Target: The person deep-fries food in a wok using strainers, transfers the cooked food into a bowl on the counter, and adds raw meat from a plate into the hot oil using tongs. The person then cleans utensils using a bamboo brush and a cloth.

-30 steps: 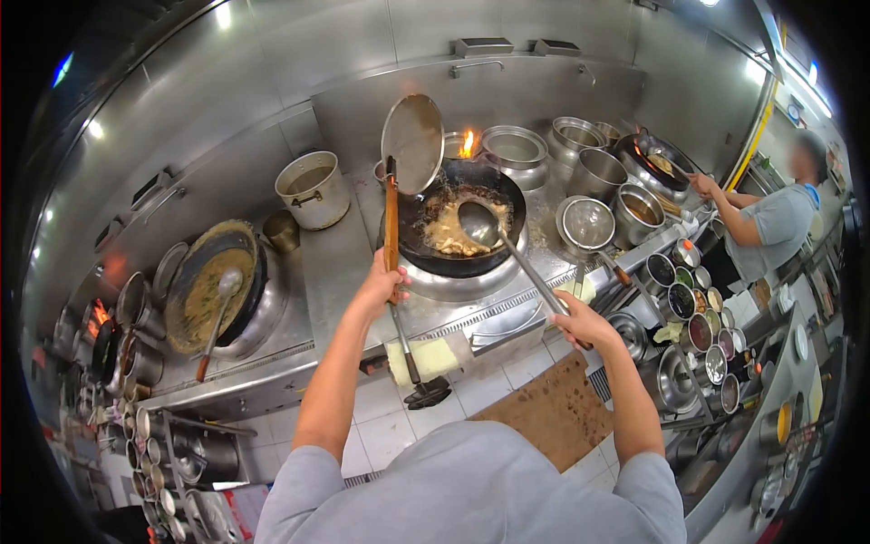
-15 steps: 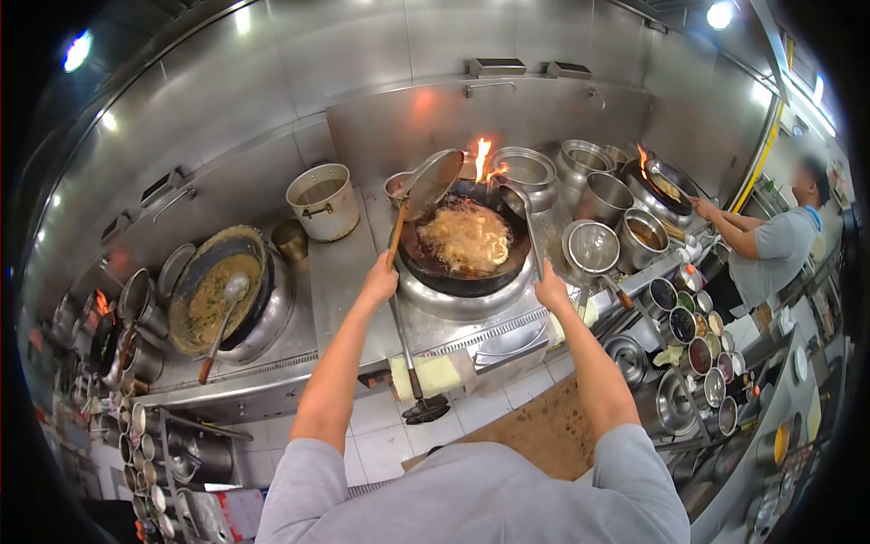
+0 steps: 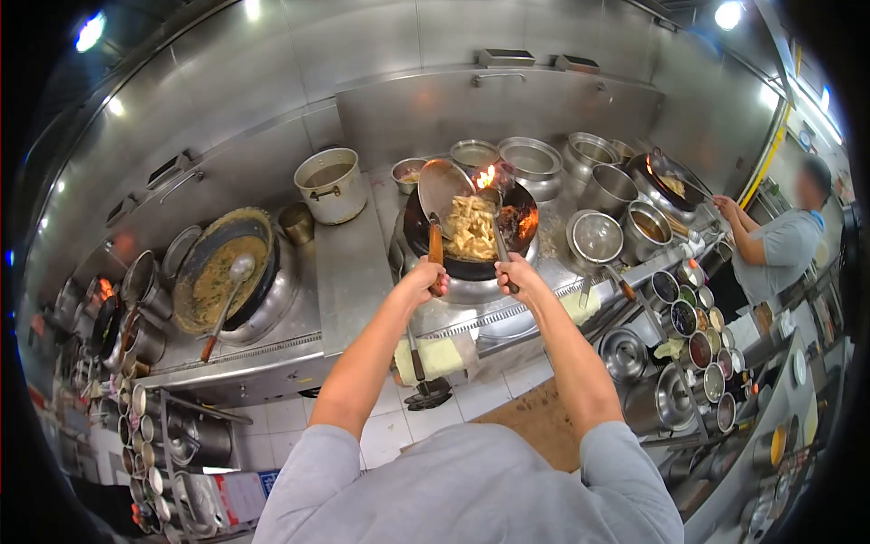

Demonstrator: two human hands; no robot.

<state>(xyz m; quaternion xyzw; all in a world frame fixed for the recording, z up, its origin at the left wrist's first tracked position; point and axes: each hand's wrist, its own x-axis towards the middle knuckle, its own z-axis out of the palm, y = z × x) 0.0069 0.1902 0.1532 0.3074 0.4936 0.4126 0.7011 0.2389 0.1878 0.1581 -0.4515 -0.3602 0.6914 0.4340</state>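
My left hand [image 3: 422,280] is closed around the wooden handle of a round strainer [image 3: 444,188], whose disc stands tilted at the left side of the wok. In my right hand [image 3: 519,276] is the handle of a metal ladle [image 3: 500,239], its bowl end up among the food. Pale golden fried pieces [image 3: 471,228] are heaped between strainer and ladle, over the black wok [image 3: 417,222]. What exactly these pieces are I cannot tell. Flames show behind the food and glow at the wok's right side.
A tall pot [image 3: 331,190] stands left of the wok. Farther left, a large wok of sauce [image 3: 237,263] holds another ladle. To the right are a sieve [image 3: 598,238], several pots and seasoning containers [image 3: 684,319]. A co-worker [image 3: 788,240] works at a wok on the far right.
Both hands have come closer together. The strainer has swung lower, and the ladle has moved left into the food. The bubbling, foamy oil has given way to a gathered heap of pieces.
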